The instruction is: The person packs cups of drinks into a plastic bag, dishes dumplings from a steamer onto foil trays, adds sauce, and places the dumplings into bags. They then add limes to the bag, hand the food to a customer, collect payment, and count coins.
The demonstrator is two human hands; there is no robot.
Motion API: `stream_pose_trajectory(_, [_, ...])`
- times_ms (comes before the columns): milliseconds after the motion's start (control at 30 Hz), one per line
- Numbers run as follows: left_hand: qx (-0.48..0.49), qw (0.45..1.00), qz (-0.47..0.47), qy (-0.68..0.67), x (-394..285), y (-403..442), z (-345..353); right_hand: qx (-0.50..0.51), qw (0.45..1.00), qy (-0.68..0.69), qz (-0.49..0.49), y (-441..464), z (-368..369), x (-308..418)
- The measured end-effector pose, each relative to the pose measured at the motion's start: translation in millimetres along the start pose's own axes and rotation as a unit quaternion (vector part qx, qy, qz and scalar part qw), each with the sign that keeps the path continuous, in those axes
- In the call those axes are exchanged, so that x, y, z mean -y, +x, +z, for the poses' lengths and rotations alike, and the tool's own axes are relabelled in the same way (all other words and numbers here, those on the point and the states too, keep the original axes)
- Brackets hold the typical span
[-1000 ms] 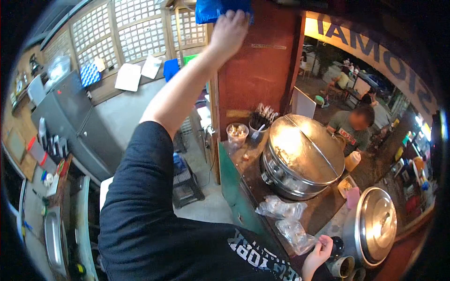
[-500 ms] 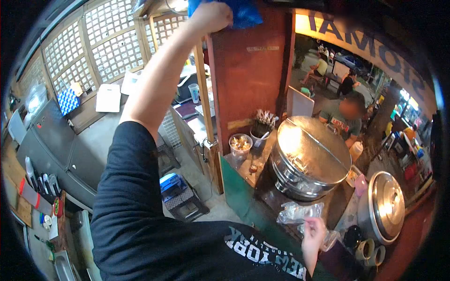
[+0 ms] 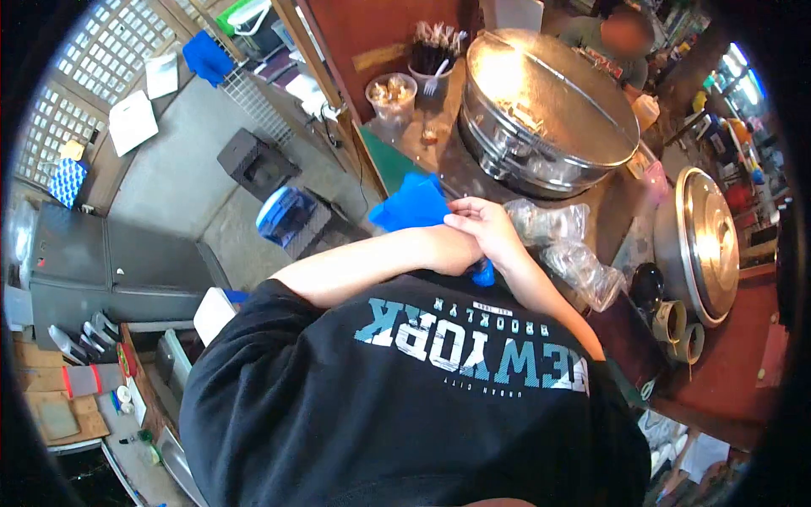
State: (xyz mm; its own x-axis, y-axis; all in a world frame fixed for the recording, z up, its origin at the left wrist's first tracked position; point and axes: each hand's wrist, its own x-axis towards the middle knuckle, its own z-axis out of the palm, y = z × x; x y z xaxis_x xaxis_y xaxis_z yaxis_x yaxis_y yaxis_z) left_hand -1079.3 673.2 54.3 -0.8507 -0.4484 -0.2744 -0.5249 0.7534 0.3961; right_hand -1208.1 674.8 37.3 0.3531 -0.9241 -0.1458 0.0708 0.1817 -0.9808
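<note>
A blue plastic bag (image 3: pixel 412 203) is in front of my chest, bunched between my two hands. My left hand (image 3: pixel 456 250) is closed around it, and a bit of blue sticks out below the fist. Thumb and fingers of my right hand (image 3: pixel 490 226) pinch the bag's edge, just above the left hand. Right beside my right hand, clear plastic bags (image 3: pixel 549 223) with contents I cannot make out lie on the counter. Behind them stands a large round metal steamer (image 3: pixel 541 160) with a shiny divided top.
A tub of food bits (image 3: pixel 391 100) and a container of sticks (image 3: pixel 435 59) stand left of the steamer. To the right are a lidded metal pot (image 3: pixel 710 245) and mugs (image 3: pixel 670 323). A person (image 3: pixel 583 35) is across the counter. Stools (image 3: pixel 260 165) stand on the floor at left.
My left hand has come down from high by the red post, bringing the blue bag to my chest. My right hand has left the clear bags and now grips the blue one.
</note>
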Motion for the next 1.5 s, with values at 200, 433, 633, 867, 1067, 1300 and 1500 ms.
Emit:
stream_pose_trajectory(200, [0.025, 1.0, -0.015, 0.003, -31, -11, -4, -0.079, 0.993, 0.079, -0.035, 9, -23, -33])
stream_pose_trajectory(433, [-0.551, 0.826, -0.094, -0.071, -17, -49, -33, -0.134, 0.928, -0.265, -0.224, -29, -40, 21])
stream_pose_trajectory(633, [-0.253, 0.814, -0.204, -0.482, 5, -39, -29, -0.167, 0.834, -0.398, -0.343, -39, -51, 21])
stream_pose_trajectory(867, [-0.259, 0.743, -0.173, -0.592, 7, -39, -25, -0.231, 0.81, -0.383, -0.379, -34, -52, 20])
stream_pose_trajectory(1067, [-0.314, 0.796, -0.259, -0.448, -22, -39, -31, -0.07, 0.992, -0.106, -0.026, -37, -17, 27])
stream_pose_trajectory(1300, [-0.353, 0.383, -0.102, -0.847, 35, -74, 8, -0.027, 0.975, -0.222, 0.011, -14, -44, -56])
stream_pose_trajectory(1500, [-0.512, 0.587, -0.179, -0.6, 24, -100, -9, -0.036, 0.92, -0.33, -0.208, -3, -29, -53])
